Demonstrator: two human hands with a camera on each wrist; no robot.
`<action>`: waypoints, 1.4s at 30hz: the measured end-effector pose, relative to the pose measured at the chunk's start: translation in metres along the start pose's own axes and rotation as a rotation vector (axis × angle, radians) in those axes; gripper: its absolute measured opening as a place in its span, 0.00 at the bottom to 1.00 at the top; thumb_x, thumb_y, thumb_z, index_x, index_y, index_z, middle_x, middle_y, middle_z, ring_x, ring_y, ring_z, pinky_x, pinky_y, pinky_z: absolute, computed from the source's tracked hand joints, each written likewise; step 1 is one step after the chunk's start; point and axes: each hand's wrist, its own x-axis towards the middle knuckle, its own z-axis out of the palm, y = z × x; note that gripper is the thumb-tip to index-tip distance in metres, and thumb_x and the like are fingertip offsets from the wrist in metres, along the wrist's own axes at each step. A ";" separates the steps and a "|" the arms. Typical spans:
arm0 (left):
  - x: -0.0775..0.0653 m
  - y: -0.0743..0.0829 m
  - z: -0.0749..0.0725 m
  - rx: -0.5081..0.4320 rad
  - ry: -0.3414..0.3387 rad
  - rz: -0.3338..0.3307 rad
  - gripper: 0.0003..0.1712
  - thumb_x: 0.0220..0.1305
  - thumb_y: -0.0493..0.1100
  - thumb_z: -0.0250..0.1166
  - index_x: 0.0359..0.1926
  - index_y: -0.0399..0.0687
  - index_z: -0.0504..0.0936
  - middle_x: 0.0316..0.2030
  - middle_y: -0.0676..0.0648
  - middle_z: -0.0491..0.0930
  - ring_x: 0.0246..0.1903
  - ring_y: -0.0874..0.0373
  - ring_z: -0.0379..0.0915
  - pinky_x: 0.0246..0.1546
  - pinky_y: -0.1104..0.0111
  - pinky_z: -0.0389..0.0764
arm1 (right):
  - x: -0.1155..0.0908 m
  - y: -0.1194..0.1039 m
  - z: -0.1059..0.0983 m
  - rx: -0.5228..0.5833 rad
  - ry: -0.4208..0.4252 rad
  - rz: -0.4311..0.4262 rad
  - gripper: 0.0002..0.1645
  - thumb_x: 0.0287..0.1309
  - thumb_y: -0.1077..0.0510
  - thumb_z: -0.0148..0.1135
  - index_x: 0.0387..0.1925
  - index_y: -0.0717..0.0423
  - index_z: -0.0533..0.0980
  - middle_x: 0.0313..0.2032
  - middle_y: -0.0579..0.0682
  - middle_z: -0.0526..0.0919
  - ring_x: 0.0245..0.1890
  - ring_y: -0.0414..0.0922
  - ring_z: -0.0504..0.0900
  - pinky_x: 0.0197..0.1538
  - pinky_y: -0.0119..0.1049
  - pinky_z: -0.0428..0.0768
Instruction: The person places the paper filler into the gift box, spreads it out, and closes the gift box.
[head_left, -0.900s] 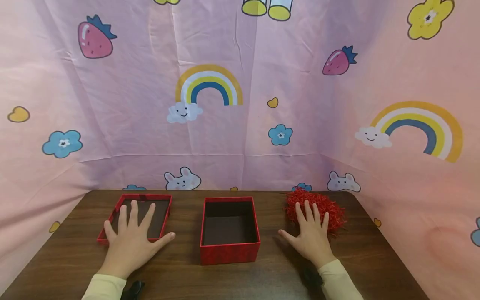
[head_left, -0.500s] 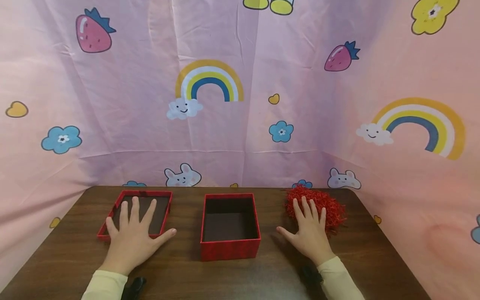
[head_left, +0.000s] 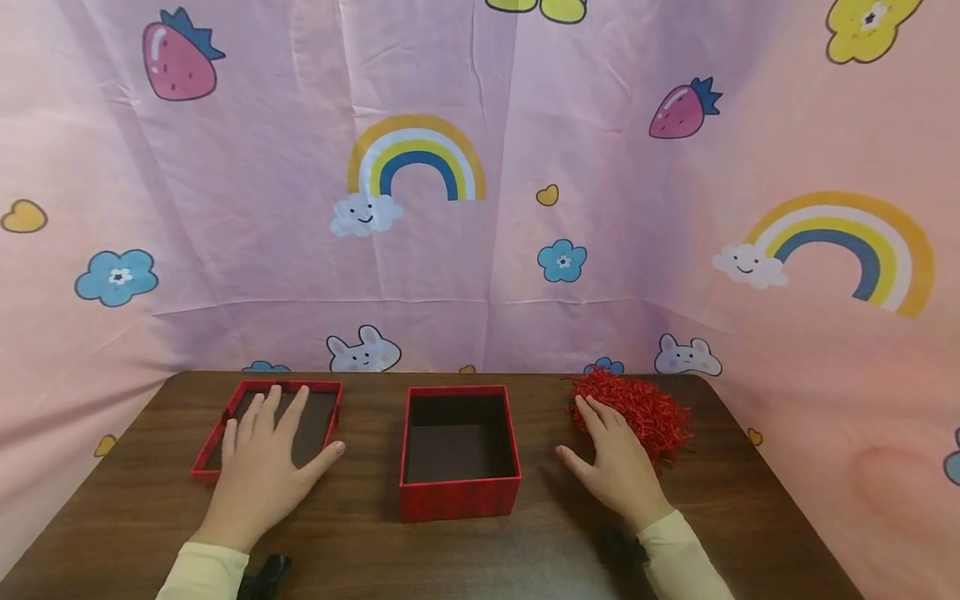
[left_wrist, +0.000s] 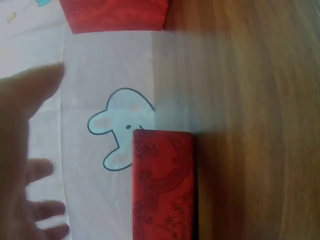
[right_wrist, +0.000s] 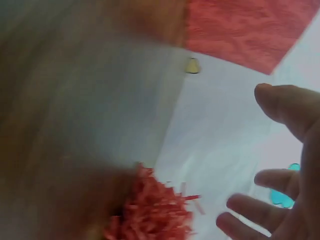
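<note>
My left hand [head_left: 260,467] hovers over the near side of a shallow red box lid [head_left: 320,425] with a dark inside, its fingers relaxed and holding nothing. In the left wrist view the lid's patterned red side [left_wrist: 164,185] stands apart from the fingers. On the right, my right hand [head_left: 618,467] is beside a heap of red shredded paper [head_left: 652,412], fingers loosely bent and no object in them. The right wrist view shows the shredded paper [right_wrist: 155,212] below and left of the fingertips. Between the hands stands an uncovered red box [head_left: 459,502] with a dark interior.
All of it lies on a dark wood-grain table [head_left: 360,550]. A pink and lilac cloth [head_left: 427,275] printed with rainbows, strawberries and rabbits hangs behind the table and along its sides. Black straps [head_left: 266,577] sit at the wrists.
The spread fingers of both hands have drawn closer together and bent slightly. The hands have turned a little. The box, lid and shredded paper stay in place; the head view has tilted slightly.
</note>
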 end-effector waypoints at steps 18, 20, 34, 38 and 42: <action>0.011 0.053 0.005 -0.780 -0.328 -0.126 0.33 0.75 0.55 0.63 0.74 0.50 0.66 0.64 0.37 0.76 0.59 0.42 0.78 0.49 0.54 0.86 | 0.027 0.004 -0.040 0.029 0.015 -0.200 0.29 0.63 0.54 0.73 0.65 0.53 0.78 0.58 0.53 0.82 0.61 0.54 0.78 0.64 0.56 0.78; 0.012 0.054 0.011 -0.896 -0.420 -0.200 0.35 0.76 0.55 0.62 0.75 0.48 0.63 0.66 0.33 0.73 0.62 0.38 0.75 0.50 0.55 0.87 | 0.036 0.015 -0.046 -0.007 -0.005 -0.231 0.26 0.63 0.57 0.73 0.62 0.54 0.79 0.57 0.54 0.83 0.61 0.57 0.78 0.65 0.59 0.76; 0.010 0.054 0.037 -1.103 -0.612 -0.389 0.42 0.73 0.55 0.65 0.77 0.41 0.60 0.72 0.31 0.63 0.70 0.36 0.65 0.51 0.48 0.85 | 0.070 0.068 -0.057 -0.108 -0.417 -0.134 0.35 0.63 0.49 0.73 0.69 0.54 0.74 0.69 0.64 0.73 0.67 0.66 0.73 0.62 0.65 0.76; 0.011 0.054 0.039 -1.094 -0.613 -0.409 0.41 0.72 0.56 0.66 0.76 0.40 0.62 0.70 0.33 0.67 0.66 0.40 0.70 0.51 0.48 0.86 | 0.073 0.074 -0.045 -0.091 -0.513 -0.156 0.42 0.59 0.47 0.76 0.72 0.53 0.71 0.69 0.60 0.73 0.67 0.62 0.75 0.63 0.62 0.77; 0.012 0.055 0.039 -1.100 -0.632 -0.414 0.41 0.72 0.56 0.65 0.75 0.39 0.63 0.69 0.33 0.69 0.67 0.39 0.70 0.50 0.48 0.86 | 0.072 0.079 -0.032 -0.104 -0.523 -0.203 0.40 0.57 0.49 0.77 0.68 0.55 0.74 0.64 0.58 0.78 0.62 0.58 0.79 0.62 0.59 0.79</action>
